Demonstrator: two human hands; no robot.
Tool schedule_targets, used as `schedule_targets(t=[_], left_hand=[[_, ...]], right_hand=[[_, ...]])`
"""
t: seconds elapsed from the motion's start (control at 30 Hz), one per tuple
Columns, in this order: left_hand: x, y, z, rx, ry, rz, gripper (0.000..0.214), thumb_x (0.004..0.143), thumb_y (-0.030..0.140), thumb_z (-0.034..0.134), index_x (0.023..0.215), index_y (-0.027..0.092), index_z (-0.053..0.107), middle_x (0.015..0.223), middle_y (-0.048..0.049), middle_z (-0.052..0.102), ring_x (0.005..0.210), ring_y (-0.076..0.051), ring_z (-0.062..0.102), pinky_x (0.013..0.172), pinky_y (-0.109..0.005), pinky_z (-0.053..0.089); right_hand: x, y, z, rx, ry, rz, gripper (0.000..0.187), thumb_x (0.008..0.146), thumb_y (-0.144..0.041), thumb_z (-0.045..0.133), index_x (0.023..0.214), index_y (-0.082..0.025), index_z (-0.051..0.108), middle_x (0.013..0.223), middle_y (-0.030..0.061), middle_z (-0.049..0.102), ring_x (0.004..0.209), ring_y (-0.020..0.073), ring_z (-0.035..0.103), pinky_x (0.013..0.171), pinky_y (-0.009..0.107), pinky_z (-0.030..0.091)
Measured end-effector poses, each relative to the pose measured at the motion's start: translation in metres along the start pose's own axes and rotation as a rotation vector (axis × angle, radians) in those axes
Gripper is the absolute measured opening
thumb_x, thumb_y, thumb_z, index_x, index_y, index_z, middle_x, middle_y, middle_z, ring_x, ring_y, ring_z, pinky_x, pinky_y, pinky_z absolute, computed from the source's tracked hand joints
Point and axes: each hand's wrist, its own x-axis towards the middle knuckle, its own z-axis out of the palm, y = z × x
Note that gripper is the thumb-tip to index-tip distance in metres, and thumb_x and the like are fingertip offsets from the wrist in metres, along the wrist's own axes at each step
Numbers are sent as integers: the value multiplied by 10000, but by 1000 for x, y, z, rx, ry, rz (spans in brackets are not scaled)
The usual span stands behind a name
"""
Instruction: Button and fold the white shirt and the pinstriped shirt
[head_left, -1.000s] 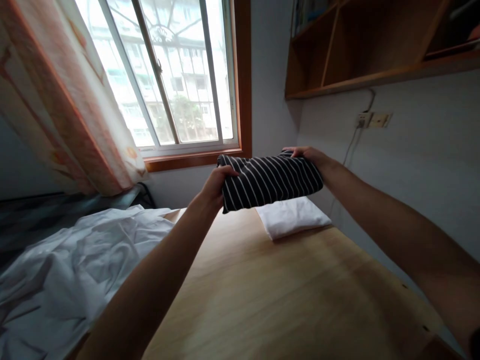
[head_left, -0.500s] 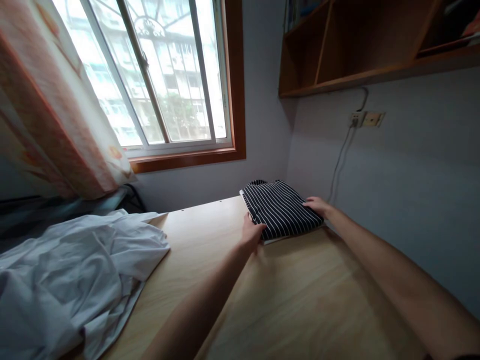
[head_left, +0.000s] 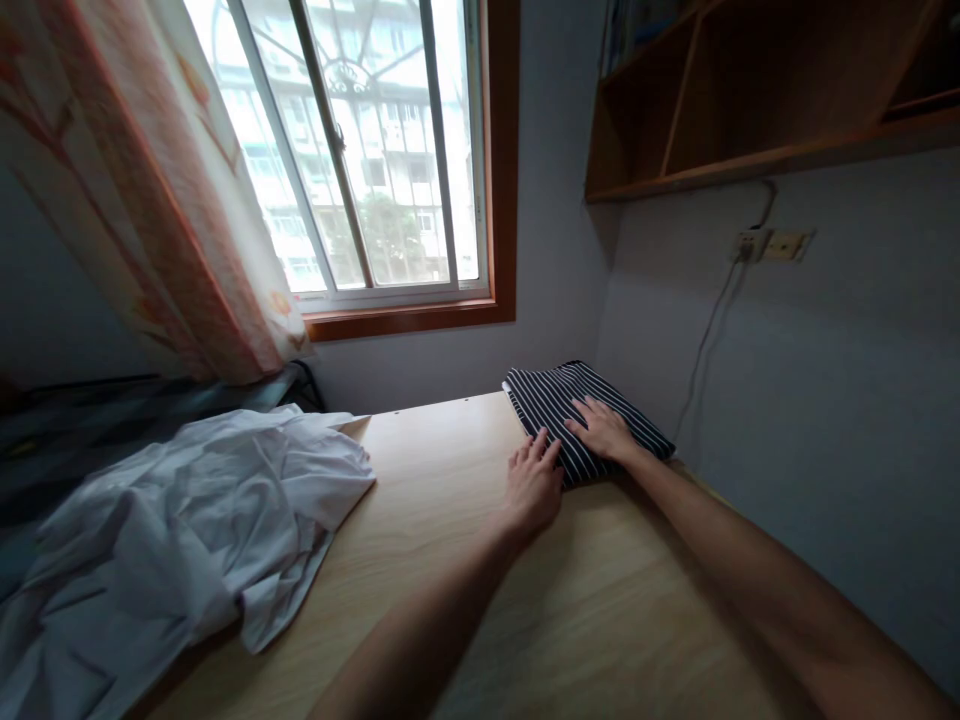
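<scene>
A folded black garment with white stripes (head_left: 544, 390) lies flat at the far right corner of the wooden table (head_left: 442, 450). A sliver of white shows under its left edge. My right hand (head_left: 604, 430) rests on top of the cloth with its fingers spread. Beside the near left edge of the garment is my left hand (head_left: 535, 485), fingers apart and reaching to the fabric's border. Neither hand grips anything. A crumpled white cloth, perhaps a shirt (head_left: 217, 520), is heaped on the left side of the table.
A window (head_left: 375, 170) with a wooden frame is behind the table, and a patterned curtain (head_left: 187, 230) hangs at its left. Wooden shelves (head_left: 720, 160) overhang the right wall. Below them a cord (head_left: 709, 345) runs down from a socket (head_left: 752, 243).
My right hand has moved from the garment's right edge onto its top. My left hand has let go of the left edge and opened. The garment now lies flatter; the view has shifted left.
</scene>
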Motion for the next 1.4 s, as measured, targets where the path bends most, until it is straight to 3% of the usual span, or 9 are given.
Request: schedule_targets(t=[0.17,0.43,0.7,0.83,0.93,1.07,1.27,1.33,1.4], left_hand=[[-26,-12,-11,172,-262,143,621,938,546,362,1494,275,306,1561,-61,304,1413,-359,259,1114,-655,162],[-102,-37,-60,312,-294,264,595,944,571,334,1462,278,353,1530,-78,361,1416,-334,270,1112,-617,210],[-156,-78,-166,643,14,80,441,899,433,530,1289,229,550,1462,-116,442,1390,-322,317,1130,-549,221],[-177,-126,-226,698,430,-286,571,837,467,597,1325,185,505,1428,-199,441,1356,-427,322,1059,-624,264],[-191,-169,-247,602,450,-554,627,792,571,586,1213,107,559,1235,-285,552,1138,-480,515,854,-603,425],[-199,-190,-245,436,399,-597,441,834,593,498,896,175,623,828,-188,661,803,-340,645,669,-409,464],[-187,-123,-216,178,491,-431,311,778,499,633,752,200,555,732,-61,631,657,-198,571,585,-296,392],[-184,-92,-195,88,430,-344,316,776,467,641,681,191,517,687,-18,590,646,-159,530,578,-265,372],[-184,-65,-172,-21,367,-273,317,821,417,594,637,182,488,661,-1,556,639,-134,498,579,-249,367]], right_hand=[[-9,-5,36,-93,-88,30,671,939,-606,253,1487,-227,340,1559,96,302,1424,291,266,1145,526,152],[-19,1,37,-73,-2,67,623,955,-527,224,1445,-191,408,1516,103,385,1393,249,331,1137,479,208],[-43,-9,40,-19,3,74,639,957,-540,193,1409,-175,459,1501,124,406,1387,269,342,1129,502,218],[-67,-17,49,27,82,13,600,954,-519,227,1366,-186,508,1488,123,425,1385,269,340,1133,515,203],[-84,-26,54,73,140,0,575,950,-497,247,1352,-186,515,1474,108,447,1391,271,324,1133,529,197],[-101,-43,55,144,184,-10,583,917,-493,318,1350,-150,505,1456,129,461,1382,296,326,1134,545,185],[-131,-98,39,491,302,-214,523,839,-486,458,1208,-136,581,1361,192,516,1342,327,367,1143,520,196],[-146,-131,29,798,167,-269,542,810,-532,521,1206,-165,566,1346,178,525,1299,323,426,1099,499,305],[-159,-166,20,1170,-136,-204,579,802,-577,546,1239,-198,528,1314,155,554,1172,302,548,967,460,453]])
